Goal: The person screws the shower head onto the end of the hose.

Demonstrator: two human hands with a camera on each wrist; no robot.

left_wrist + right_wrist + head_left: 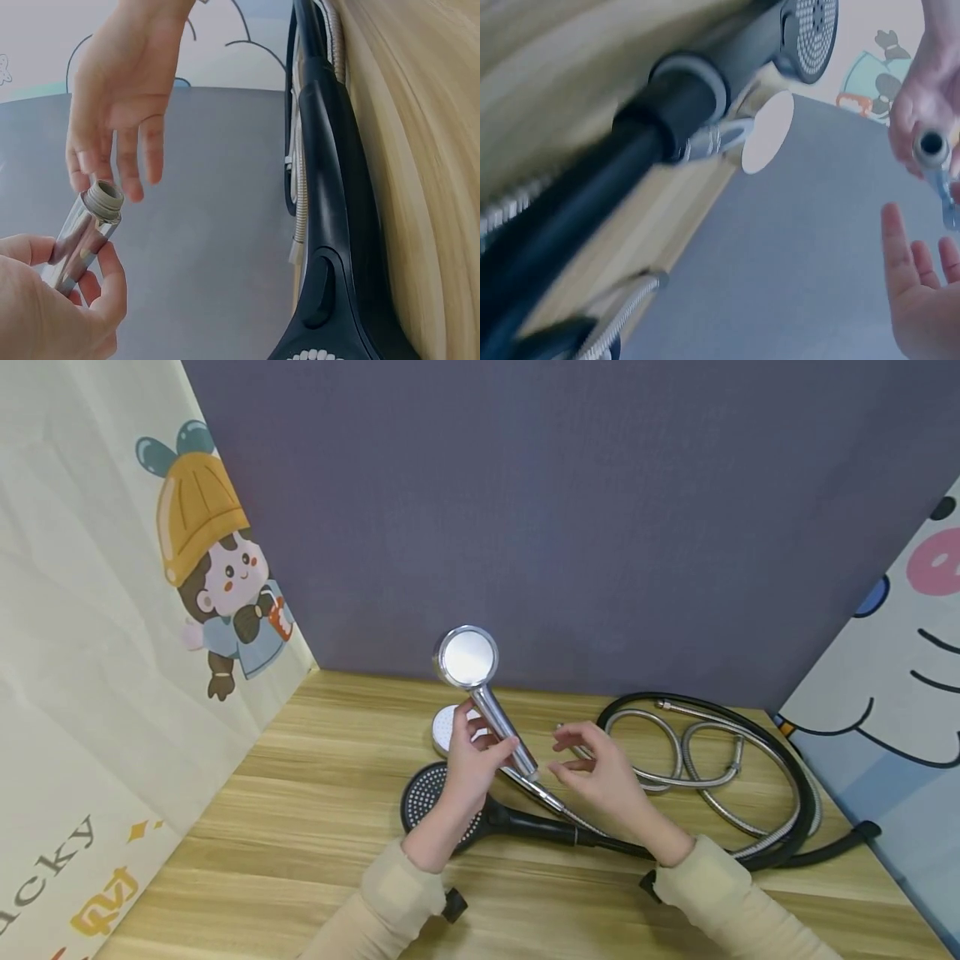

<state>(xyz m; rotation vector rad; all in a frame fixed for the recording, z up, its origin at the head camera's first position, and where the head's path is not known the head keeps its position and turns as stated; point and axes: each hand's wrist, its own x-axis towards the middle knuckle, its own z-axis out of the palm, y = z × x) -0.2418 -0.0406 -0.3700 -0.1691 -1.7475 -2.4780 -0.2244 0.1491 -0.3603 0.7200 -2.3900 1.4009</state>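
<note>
A chrome shower head with a round pale face is raised over the table, tilted, its face at the upper left. My left hand holds it by the handle between thumb and fingers. The handle's threaded open end points toward my right hand. That hand is just right of the end, fingers loosely bent and holding nothing. In the left wrist view its fingertips come close to the thread; whether they touch it I cannot tell. The open end also shows in the right wrist view.
Below my hands lies a black shower head on the wooden table. Behind it rests a second chrome shower head, joined to a metal hose. Coiled metal hoses and a thick black hose occupy the right side. A grey panel stands behind.
</note>
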